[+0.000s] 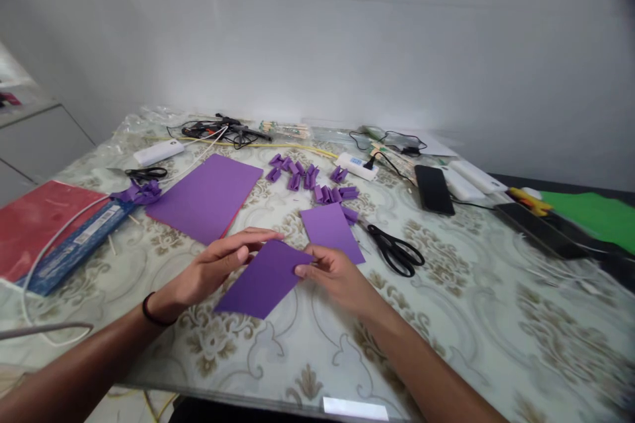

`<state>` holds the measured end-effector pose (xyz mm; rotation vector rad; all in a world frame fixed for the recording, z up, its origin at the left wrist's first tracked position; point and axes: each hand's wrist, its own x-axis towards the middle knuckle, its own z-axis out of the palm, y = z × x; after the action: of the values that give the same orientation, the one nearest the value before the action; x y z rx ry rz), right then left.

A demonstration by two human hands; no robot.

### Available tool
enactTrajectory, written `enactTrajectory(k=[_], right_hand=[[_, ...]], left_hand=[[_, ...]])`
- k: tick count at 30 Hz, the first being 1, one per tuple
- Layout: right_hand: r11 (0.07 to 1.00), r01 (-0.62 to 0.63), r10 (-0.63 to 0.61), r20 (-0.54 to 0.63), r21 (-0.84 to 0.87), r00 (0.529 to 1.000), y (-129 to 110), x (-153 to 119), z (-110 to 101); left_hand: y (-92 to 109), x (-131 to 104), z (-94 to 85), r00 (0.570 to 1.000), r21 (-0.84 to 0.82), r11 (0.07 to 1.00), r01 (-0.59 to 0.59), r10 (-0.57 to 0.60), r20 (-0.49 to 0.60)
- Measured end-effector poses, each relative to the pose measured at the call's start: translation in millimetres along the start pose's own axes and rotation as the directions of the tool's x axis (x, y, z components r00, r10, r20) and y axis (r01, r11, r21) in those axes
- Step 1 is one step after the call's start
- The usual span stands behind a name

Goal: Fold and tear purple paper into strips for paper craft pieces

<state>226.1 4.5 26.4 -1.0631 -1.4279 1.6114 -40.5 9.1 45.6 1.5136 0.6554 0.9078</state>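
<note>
A purple sheet of craft foam or paper point(265, 281) is held up at a slant above the table. My right hand point(332, 271) pinches its right corner between thumb and fingers. Along the sheet's upper left edge lies my left hand point(223, 261), fingers stretched out and thumb apart, with a dark band on the wrist. Behind the held sheet, a smaller purple piece point(335, 228) rests flat. Black-handled scissors point(397, 251) lie to its right, their blades partly hidden. Several small folded purple pieces point(310, 177) are scattered farther back.
At left are a large purple sheet point(208, 192), a red pack point(49, 218), a blue packet point(84, 244) and a second pair of scissors point(149, 173). A phone point(434, 190), white power strip point(357, 165), cables point(223, 131) and green sheets point(590, 215) also occupy the patterned table point(471, 344).
</note>
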Motion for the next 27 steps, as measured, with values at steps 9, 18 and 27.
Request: enactTrajectory(k=[9,18,27], right_hand=[[0.997,-0.039,0.045,0.085,-0.070,0.995,-3,-5,1],[0.997,-0.071,0.069,0.101,0.021,0.993,-2,-7,3],[0.995,-0.054,0.045,0.109,0.083,0.993,-6,-8,-6]], left_hand=[[-3,2,-1.7,0.990,-0.117,0.993,-0.025,0.041,0.133],[13,2,-4.2,0.988,-0.004,0.997,-0.077,0.076,0.136],[15,4,-0.1,0.992,0.008,1.000,0.030,-0.031,0.123]])
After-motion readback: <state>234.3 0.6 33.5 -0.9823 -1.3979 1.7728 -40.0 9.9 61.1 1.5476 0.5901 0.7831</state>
